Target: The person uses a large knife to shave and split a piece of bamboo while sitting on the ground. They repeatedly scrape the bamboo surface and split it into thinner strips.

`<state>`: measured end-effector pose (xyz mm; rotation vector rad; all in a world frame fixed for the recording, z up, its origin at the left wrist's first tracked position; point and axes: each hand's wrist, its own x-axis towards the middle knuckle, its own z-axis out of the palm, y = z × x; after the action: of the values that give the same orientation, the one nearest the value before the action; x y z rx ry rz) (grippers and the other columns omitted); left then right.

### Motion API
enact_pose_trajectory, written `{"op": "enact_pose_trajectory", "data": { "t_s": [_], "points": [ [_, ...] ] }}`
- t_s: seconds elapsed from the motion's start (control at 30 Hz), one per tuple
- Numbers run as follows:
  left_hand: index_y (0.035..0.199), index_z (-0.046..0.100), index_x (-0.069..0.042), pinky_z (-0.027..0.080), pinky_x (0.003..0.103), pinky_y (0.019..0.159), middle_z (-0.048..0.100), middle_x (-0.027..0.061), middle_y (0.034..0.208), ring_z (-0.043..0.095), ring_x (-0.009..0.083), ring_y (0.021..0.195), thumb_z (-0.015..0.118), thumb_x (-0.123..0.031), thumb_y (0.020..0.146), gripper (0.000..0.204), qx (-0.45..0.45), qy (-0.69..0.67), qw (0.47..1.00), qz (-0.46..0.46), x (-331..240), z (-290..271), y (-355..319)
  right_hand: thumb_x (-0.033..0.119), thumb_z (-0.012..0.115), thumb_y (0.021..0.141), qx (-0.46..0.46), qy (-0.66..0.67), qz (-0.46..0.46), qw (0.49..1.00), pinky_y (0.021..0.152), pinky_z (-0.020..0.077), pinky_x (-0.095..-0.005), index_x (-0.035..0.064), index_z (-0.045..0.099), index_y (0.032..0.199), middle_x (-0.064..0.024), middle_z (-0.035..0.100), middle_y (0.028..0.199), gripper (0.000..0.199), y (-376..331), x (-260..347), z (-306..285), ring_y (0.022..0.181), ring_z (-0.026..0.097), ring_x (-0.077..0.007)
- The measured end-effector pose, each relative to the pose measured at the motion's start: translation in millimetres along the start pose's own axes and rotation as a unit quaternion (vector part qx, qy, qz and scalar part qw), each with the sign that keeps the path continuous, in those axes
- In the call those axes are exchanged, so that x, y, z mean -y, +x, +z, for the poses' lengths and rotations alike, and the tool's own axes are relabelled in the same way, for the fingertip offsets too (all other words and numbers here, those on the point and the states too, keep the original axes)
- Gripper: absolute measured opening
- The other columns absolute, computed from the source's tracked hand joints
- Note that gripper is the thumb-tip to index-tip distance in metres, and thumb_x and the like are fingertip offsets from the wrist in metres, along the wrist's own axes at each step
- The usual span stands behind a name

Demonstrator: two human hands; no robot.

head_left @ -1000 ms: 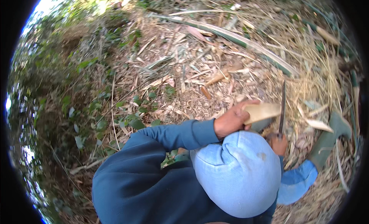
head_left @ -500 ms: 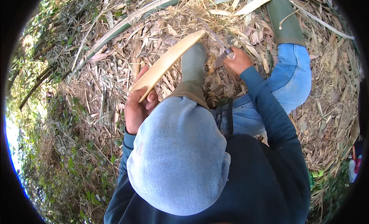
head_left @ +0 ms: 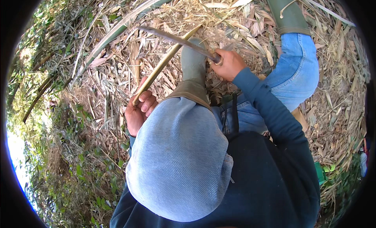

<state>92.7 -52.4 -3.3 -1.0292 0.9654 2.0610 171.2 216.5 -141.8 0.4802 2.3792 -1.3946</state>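
Bamboo is the stuff in hand: a pale yellow split bamboo strip (head_left: pixel 166 63) slants from the left hand (head_left: pixel 138 112) up toward the top of the ground litter, crossing just beside the toe of a green rubber boot (head_left: pixel 192 67). The left hand is closed round the strip's lower end, fingers curled over it. The right hand (head_left: pixel 228 64) is wrapped tight on the handle of a long curved knife (head_left: pixel 174 39), whose dark blade reaches left and crosses over the strip near its upper part; whether the edge is touching the bamboo I cannot tell.

To shave or split well, I judge the strip should be kept steady, the blade laid at a shallow angle and pushed away from the body and from the holding fingers, which sit low on the strip, well clear of the edge.

Counted: one strip in hand, one knife, two boots, the second (head_left: pixel 288 12) at the top edge, one grey-blue knitted cap (head_left: pixel 178 165), two hands. Dry bamboo leaves (head_left: pixel 117 71) cover the ground, and a long green culm (head_left: pixel 129 20) lies across them toward the top left.
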Motion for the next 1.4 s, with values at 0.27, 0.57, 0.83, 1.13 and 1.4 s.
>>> {"op": "enact_pose_trajectory", "data": {
  "t_s": [0.27,0.57,0.83,1.13,1.4],
  "points": [
    [0.143,0.036,-0.001,0.032,0.020,0.047,0.044,-0.0007,0.076,0.035,0.0064,0.057,0.033,-0.012,0.097,0.048,-0.018,-0.006,1.000,0.018,7,15,-4,0.026,0.066,0.076,0.051,-0.045,-0.062,0.996,0.066,0.0503,-0.0495,0.0060,0.062,0.090,-0.0206,0.063,0.070,0.025,-18,18,-14,0.070,0.063,-0.0418],
    [0.143,0.035,0.001,0.031,0.020,0.046,0.047,0.0003,0.078,0.035,0.0067,0.056,0.034,-0.012,0.096,0.049,-0.045,0.020,0.998,0.048,8,18,-6,0.027,0.065,0.076,0.076,-0.075,-0.028,0.994,0.066,0.0503,-0.0494,0.0058,0.061,0.085,-0.0217,0.062,0.070,0.023,-17,23,-26,0.070,0.063,-0.0414],
    [0.141,0.040,0.000,0.033,0.021,0.047,0.048,0.0023,0.079,0.037,0.0079,0.057,0.034,-0.011,0.095,0.047,-0.011,0.014,0.999,0.037,6,7,1,0.025,0.062,0.076,0.023,-0.091,0.021,0.995,0.069,0.0511,-0.0513,0.0083,0.062,0.088,-0.0215,0.065,0.075,0.020,23,-20,-16,0.073,0.064,-0.0417],
    [0.142,0.039,0.000,0.035,0.021,0.046,0.050,0.0034,0.078,0.038,0.0089,0.057,0.036,-0.013,0.095,0.048,-0.038,0.003,0.999,0.038,6,15,0,0.023,0.063,0.076,0.029,-0.109,0.103,0.988,0.072,0.0525,-0.0470,0.0058,0.065,0.094,-0.0218,0.066,0.079,0.026,42,-55,-24,0.074,0.065,-0.0388],
    [0.142,0.041,0.001,0.034,0.020,0.047,0.056,0.0084,0.071,0.039,0.0088,0.052,0.043,-0.011,0.093,0.050,-0.118,0.209,0.963,0.120,19,55,-8,0.026,0.062,0.078,0.102,-0.039,-0.021,0.994,0.069,0.0511,-0.0492,0.0086,0.066,0.091,-0.0197,0.065,0.075,0.022,-21,22,-34,0.074,0.065,-0.0389]
  ]
}}
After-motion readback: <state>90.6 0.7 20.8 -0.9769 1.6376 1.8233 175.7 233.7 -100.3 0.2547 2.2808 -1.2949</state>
